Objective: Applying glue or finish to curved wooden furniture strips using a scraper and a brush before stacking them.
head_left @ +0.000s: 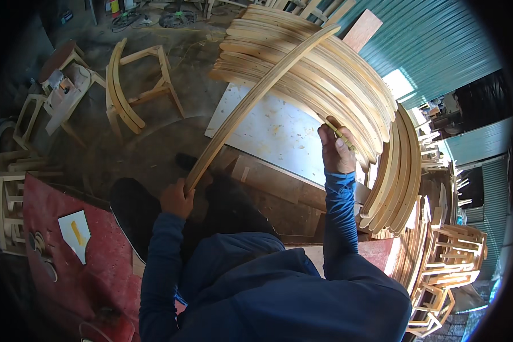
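A long curved wooden slat point(255, 98) rises diagonally away from me, its near end in the closed fingers of my left hand point(177, 198). Its far end crosses over a large stack of similar curved slats point(339, 77). My right hand point(340, 153) is closed in a pinch on a small, narrow yellowish strip point(337, 133), whose kind I cannot make out. That hand is beside the stack's near edge, above the white board point(268, 134). A second group of curved slats point(402, 171) lies just to the right of it.
On a wooden stand point(164, 74) at the left lean two curved pieces point(118, 85). A red surface point(45, 228) at lower left bears a white cut-out piece point(74, 235). Several wooden chair frames point(453, 256) are piled at right, and a corrugated wall point(427, 45) stands behind.
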`<state>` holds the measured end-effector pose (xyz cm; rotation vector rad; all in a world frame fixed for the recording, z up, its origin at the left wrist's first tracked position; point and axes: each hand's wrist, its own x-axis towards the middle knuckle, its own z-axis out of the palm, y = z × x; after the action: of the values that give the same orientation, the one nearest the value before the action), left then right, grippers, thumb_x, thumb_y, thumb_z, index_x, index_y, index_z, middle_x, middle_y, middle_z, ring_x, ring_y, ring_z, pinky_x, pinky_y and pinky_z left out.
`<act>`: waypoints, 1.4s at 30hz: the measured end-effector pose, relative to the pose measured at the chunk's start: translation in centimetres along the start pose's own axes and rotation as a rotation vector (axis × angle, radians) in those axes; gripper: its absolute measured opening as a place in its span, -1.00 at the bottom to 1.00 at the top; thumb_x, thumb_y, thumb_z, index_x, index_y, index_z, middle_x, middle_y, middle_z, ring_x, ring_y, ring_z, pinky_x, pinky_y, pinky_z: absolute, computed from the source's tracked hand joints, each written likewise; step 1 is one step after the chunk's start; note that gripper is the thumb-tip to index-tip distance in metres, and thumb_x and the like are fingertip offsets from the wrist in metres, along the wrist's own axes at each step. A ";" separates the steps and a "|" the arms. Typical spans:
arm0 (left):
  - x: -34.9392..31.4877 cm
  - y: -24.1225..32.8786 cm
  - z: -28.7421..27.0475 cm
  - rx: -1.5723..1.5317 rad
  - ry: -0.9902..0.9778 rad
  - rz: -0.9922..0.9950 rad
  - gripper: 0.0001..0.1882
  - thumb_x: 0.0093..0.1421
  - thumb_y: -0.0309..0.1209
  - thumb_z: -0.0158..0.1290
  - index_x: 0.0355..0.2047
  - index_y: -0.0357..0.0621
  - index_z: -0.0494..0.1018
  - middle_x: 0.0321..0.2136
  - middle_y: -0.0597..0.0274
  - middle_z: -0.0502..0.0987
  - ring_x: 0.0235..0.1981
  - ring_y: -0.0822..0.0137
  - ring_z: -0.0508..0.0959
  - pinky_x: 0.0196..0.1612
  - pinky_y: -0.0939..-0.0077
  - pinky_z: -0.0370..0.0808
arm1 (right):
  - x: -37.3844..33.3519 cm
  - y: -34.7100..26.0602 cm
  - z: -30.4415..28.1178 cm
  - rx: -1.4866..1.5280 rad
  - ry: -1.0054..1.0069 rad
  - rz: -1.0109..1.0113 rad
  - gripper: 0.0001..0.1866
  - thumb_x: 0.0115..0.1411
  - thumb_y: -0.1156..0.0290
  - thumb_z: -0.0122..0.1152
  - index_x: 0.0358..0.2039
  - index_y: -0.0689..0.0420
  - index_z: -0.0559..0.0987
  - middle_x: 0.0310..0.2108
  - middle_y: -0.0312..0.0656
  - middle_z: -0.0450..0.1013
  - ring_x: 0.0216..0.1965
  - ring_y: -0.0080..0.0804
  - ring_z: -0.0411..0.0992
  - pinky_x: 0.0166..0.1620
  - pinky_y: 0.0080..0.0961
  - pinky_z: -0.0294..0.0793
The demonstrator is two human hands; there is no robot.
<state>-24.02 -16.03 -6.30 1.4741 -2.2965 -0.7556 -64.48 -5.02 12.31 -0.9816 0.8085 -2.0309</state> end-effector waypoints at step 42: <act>-0.8 1.1 -1.7 -0.002 0.180 0.120 -0.73 0.12 -0.31 0.25 -0.22 -0.10 0.47 -0.40 0.07 0.54 -0.30 -0.06 0.56 -0.27 0.03 0.51 | 1.9 -1.7 6.5 -1.200 -0.292 -0.258 -0.84 -0.01 0.68 0.41 -0.40 0.23 0.61 -0.06 0.02 0.60 -0.02 -0.26 0.57 0.07 -0.41 0.52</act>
<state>-23.67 -15.39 -4.27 1.3313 -2.2238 -0.5665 -60.46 -7.09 17.68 -2.0322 1.8546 -1.3988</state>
